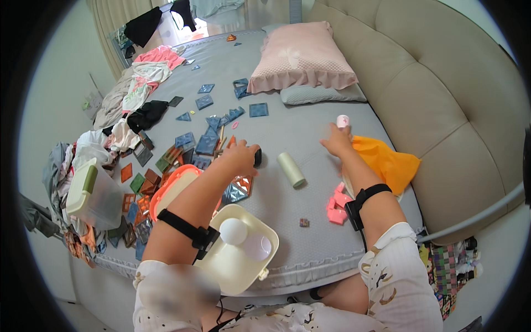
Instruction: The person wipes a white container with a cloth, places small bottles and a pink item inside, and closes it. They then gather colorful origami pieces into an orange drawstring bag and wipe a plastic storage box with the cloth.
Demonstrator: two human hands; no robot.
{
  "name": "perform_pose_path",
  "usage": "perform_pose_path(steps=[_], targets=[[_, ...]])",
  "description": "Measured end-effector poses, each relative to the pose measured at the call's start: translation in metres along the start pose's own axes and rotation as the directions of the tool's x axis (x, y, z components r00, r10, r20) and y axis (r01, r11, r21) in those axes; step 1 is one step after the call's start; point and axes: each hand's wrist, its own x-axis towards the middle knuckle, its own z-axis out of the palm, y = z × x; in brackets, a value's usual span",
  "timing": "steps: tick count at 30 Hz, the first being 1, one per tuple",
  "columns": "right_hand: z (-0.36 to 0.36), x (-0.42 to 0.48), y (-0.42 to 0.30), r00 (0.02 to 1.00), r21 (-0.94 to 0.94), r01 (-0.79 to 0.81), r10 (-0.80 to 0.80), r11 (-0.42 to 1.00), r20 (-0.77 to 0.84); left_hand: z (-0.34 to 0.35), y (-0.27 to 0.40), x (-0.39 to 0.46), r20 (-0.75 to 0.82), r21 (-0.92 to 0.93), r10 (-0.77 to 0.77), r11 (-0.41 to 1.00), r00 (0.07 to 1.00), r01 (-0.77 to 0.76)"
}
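My left hand (240, 158) is shut around a small black object (258, 158), over the right edge of a pile of magnetic building tiles (207, 144). My right hand (338, 140) has its thumb spread, and its fingertips are at a small pink-and-white cylinder (343, 120); whether they grip it is unclear. Between my hands a pale green cylinder (291, 169) lies on its side. A yellow-orange cloth (383, 162) lies beside my right forearm, with pink plastic pieces (337, 207) below. Near me, a cream plastic box (265, 232) holds a white ball (233, 231) and a translucent lilac round piece (257, 247).
An orange-rimmed container part (159, 195) is partly behind my left forearm. A clear lidded bin (99, 199) and heaped clothes (116, 99) line the left side. Pillows (305, 58) lie far back by the padded headboard (435, 103). A tiny patterned cube (304, 223) sits near the front edge.
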Motion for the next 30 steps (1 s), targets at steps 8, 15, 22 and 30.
perform_pose_path(steps=[8, 15, 22, 30], targets=[[0.039, 0.061, 0.042, 0.994, 0.02, -0.105, 0.105, 0.994, -0.016, 0.037, -0.021, 0.056, 0.039, -0.168, 0.031, 0.985, 0.999, -0.024], [0.029, 0.044, 0.028, 0.995, 0.167, -0.09, 0.094, 0.982, -0.019, 0.057, -0.027, 0.059, -0.019, -0.252, 0.021, 0.967, 1.0, -0.025], [0.015, 0.015, 0.016, 0.997, 0.34, 0.04, -0.017, 0.939, -0.071, 0.031, -0.023, 0.037, -0.204, -0.361, 0.108, 0.916, 0.973, -0.177], [-0.056, -0.127, -0.079, 0.892, 0.684, 0.374, -0.446, 0.626, -0.079, -0.028, -0.011, -0.111, -0.357, -0.7, 0.086, 0.634, 0.93, -0.328]])
